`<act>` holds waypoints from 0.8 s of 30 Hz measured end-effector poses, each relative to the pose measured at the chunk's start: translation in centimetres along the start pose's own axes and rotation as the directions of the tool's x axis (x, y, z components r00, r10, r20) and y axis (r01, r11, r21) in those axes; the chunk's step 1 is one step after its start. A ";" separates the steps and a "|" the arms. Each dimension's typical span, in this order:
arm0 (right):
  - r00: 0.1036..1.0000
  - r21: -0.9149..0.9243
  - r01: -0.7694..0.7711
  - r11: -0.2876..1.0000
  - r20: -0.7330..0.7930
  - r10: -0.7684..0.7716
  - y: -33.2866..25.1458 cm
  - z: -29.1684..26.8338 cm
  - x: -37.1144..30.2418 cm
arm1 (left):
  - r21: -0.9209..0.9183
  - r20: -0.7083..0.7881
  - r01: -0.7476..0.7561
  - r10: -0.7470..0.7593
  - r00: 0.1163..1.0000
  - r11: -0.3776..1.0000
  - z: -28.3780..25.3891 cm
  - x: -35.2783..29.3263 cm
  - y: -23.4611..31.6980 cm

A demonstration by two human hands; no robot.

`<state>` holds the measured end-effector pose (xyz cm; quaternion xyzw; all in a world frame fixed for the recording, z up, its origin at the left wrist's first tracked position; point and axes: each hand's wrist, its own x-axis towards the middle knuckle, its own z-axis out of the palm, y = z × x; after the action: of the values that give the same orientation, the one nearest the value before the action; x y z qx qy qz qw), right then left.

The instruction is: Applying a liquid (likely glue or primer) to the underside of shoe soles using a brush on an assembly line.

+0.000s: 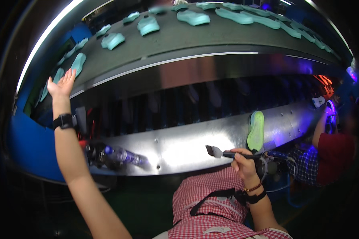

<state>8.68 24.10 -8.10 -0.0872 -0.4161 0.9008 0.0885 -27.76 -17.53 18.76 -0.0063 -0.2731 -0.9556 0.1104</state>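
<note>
My left hand (63, 83) reaches out to the far left, palm up with its fingers spread and nothing in it. Its fingertips are beside a teal shoe sole (79, 63) at the conveyor's left end; whether they touch it I cannot tell. Another teal sole (57, 78) lies just left of that hand. In front of my apron, my right hand (244, 166) is closed around the black handle of a flat brush (216, 151), whose dark bristles point left over the steel ledge. A yellow-green shoe sole (256, 131) lies on the ledge just beyond this hand.
The dark conveyor belt (167, 40) carries several teal soles along the back. A plastic bottle (125, 155) lies at the left of the steel ledge (187, 137). At the right, a co-worker in a red sleeve (336, 157) sits close by, beside a purple-lit shoe part (330, 108).
</note>
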 end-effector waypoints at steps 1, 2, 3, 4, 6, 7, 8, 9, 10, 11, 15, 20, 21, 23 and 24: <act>0.999 -0.007 0.000 1.000 -0.037 0.000 -0.3 -0.6 -0.1 | 0.179 0.069 0.008 -0.021 0.997 0.984 1.8 -0.9 -1.2; 0.997 0.010 -0.003 1.000 -0.072 0.004 -0.2 -1.5 0.1 | 0.368 0.105 -0.008 -0.033 0.994 0.930 3.8 -1.6 -2.7; 0.995 0.003 -0.018 1.000 -0.098 0.019 0.0 -2.0 0.3 | 0.578 0.207 -0.094 -0.034 0.978 0.811 4.7 -1.5 -3.0; 0.991 -0.005 -0.033 0.999 -0.126 0.032 0.2 -2.4 0.6 | 0.741 0.304 -0.197 -0.058 0.951 0.642 5.5 -1.1 -3.3; 0.993 0.008 -0.049 0.999 -0.108 0.050 0.6 -2.7 1.4 | 0.914 0.368 -0.305 -0.229 0.901 0.267 7.0 1.2 -5.3; 0.993 0.009 -0.056 0.998 -0.106 0.056 0.2 -1.5 1.7 | 0.923 0.385 -0.368 -0.308 0.870 0.114 8.5 0.6 -6.6; 0.997 0.027 -0.052 0.998 -0.054 0.054 0.6 -1.8 2.1 | 0.901 0.387 -0.433 -0.390 0.836 -0.035 9.9 0.4 -7.9; 0.997 0.032 -0.061 0.998 -0.050 0.062 0.7 -1.2 2.3 | 0.857 0.397 -0.485 -0.375 0.837 -0.175 10.3 1.3 -9.1; 0.997 0.035 -0.065 0.997 -0.044 0.067 0.6 -0.8 2.8 | 0.793 0.413 -0.525 -0.359 0.837 -0.309 10.4 2.4 -10.7; 0.998 0.069 -0.048 0.996 -0.034 0.051 1.2 -1.2 3.0 | 0.714 0.436 -0.568 -0.375 0.818 -0.408 10.5 3.2 -12.1; 0.990 0.105 -0.056 0.993 -0.120 0.069 1.3 -2.0 2.9 | 0.649 0.485 -0.585 -0.328 0.811 -0.487 9.3 7.5 -15.3; 0.968 0.069 -0.107 0.992 -0.221 0.120 1.4 -5.1 2.2 | 0.624 0.354 -0.470 -0.310 0.882 -0.625 9.2 10.5 -18.0; 0.963 0.085 -0.119 0.989 -0.232 0.136 1.5 -5.3 2.3 | 0.583 0.436 -0.575 -0.377 0.818 -0.574 9.0 10.9 -18.3; 0.959 0.082 -0.123 0.989 -0.246 0.139 1.5 -4.9 2.6 | 0.459 0.612 -0.767 -0.466 0.639 -0.448 9.2 10.0 -20.2; 0.955 0.083 -0.129 0.988 -0.258 0.146 1.6 -4.5 2.6 | 0.435 0.481 -0.720 -0.536 0.694 -0.541 10.4 9.2 -21.0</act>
<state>7.07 27.00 -12.44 -0.2318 -0.3639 0.8983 0.0830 -41.70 3.34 17.38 -0.2932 -0.9516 -0.0440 0.0811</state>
